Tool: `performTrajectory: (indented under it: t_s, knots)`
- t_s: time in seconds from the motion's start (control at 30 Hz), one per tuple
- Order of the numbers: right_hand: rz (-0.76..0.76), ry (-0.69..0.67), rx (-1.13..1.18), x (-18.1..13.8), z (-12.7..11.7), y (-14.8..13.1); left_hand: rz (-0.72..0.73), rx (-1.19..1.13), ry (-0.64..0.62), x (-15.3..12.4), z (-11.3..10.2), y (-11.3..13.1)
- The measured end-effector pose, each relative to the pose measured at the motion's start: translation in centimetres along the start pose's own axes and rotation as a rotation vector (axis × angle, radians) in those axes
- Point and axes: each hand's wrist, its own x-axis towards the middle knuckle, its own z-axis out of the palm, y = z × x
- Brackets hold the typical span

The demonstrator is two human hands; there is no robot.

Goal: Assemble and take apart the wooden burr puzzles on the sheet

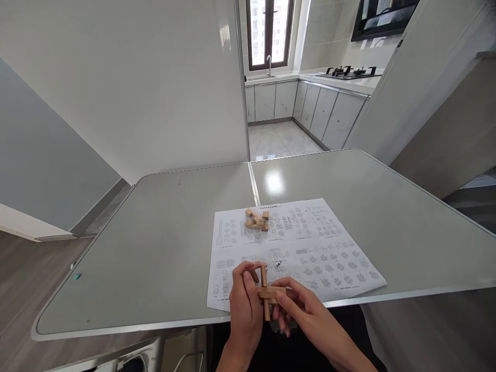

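1. Held at bottom centre of the frame by left grip (246, 298) and right grip (304, 305), both narrow: crossed blocks (267, 293).
2. Up-down in frame, just beside left grip: long axis of stick (264, 276).
3. Above, near mid-frame, nearer left grip: pile (256, 222) on sheet (287, 240).

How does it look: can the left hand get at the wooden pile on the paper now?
Probably yes: only paper lies between it and the wooden pile, though the left hand is busy with crossed wooden pieces the right hand also holds.

The left fingers (248, 266) and right fingers (287, 301) curl close together, forearms (344, 351) angled inward.
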Motion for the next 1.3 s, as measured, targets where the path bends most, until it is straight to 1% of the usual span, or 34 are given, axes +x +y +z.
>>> performTrajectory:
  t_s: [0.1, 0.23, 0.4, 0.53, 0.6, 0.67, 0.73, 0.83, 0.93, 1.03, 1.13, 1.3]
  knots:
    - [-0.007, 0.014, 0.001, 0.0, 0.2, 0.5, -0.026, -0.056, 0.035, 0.0, 0.0, 0.0]
    - [-0.031, 0.033, -0.013, -0.1, 0.6, 0.9, -0.024, -0.069, 0.067, -0.1, -0.1, -0.3]
    - [-0.031, 0.049, -0.025, 0.0, 0.6, 0.5, -0.017, -0.038, 0.035, -0.4, -0.5, -0.3]
    - [-0.024, 0.101, 0.009, 0.2, -0.1, -0.3, 0.012, -0.022, 0.002, -0.5, -0.6, 0.0]
    - [-0.034, 0.164, 0.021, 0.3, -1.0, -0.8, 0.026, -0.005, -0.023, -0.5, -0.5, 0.1]
    - [-0.058, 0.255, 0.026, 0.6, -2.3, -1.5, 0.015, 0.018, -0.031, -0.5, -0.4, 0.3]
    - [-0.103, 0.380, 0.011, 0.9, -4.1, -2.3, -0.001, 0.043, -0.030, -0.4, -0.4, 0.3]
    - [-0.187, 0.524, -0.005, 1.7, -7.1, -3.6, 0.011, 0.104, -0.078, -0.2, -0.5, 0.0]
    - [-0.235, 0.637, -0.032, 2.6, -9.9, -4.5, 0.029, 0.169, -0.133, 0.0, -0.7, -0.7]
    - [-0.263, 0.749, -0.056, 3.6, -12.0, -4.9, 0.038, 0.200, -0.160, -0.1, -0.7, -1.0]
    - [-0.292, 0.794, -0.084, 4.5, -13.4, -5.1, 0.050, 0.209, -0.131, -0.3, -0.5, -0.8]
    - [-0.312, 0.778, -0.019, 5.9, -14.5, -5.7, 0.116, 0.251, -0.106, -0.3, -0.4, -0.5]
